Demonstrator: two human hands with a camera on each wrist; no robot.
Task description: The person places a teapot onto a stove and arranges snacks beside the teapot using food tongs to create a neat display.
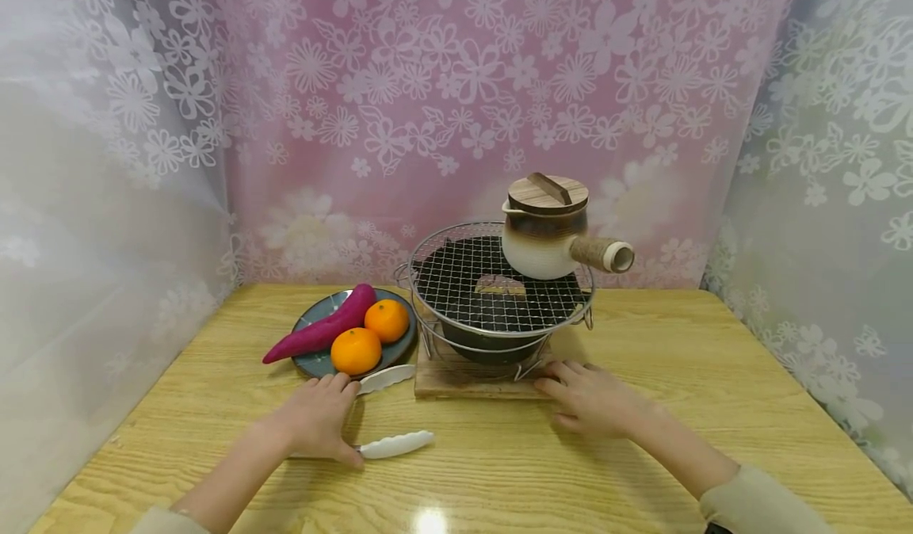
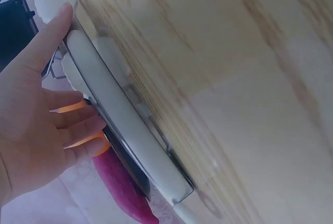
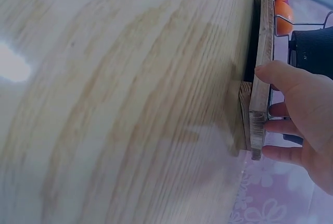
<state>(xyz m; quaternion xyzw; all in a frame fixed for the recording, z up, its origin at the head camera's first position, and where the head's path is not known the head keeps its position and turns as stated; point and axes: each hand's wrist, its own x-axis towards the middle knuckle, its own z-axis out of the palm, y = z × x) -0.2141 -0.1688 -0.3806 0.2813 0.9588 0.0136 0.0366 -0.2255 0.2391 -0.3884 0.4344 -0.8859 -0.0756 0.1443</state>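
Note:
My left hand (image 1: 317, 415) spans a pair of tongs (image 1: 395, 444) with white scalloped tips, lying spread on the table. Its thumb is by the near arm and its fingers by the far arm; the left wrist view shows the fingers loosely extended beside the tongs (image 2: 130, 125). At the wooden base (image 1: 471, 388) under the black stove (image 1: 492, 350), my right hand (image 1: 588, 399) touches the near right corner. The right wrist view has that thumb on the base's edge (image 3: 264, 47) and the other fingers along its side, fairly straight.
A round wire grill (image 1: 456, 296) covers the stove. On its right rear stands a side-handled pot (image 1: 542, 253) with a wooden lid. Left of it, a dark plate (image 1: 317, 310) bears a purple sweet potato (image 1: 321, 334) and two oranges (image 1: 357, 351). Patterned curtains (image 1: 456, 106) enclose the table.

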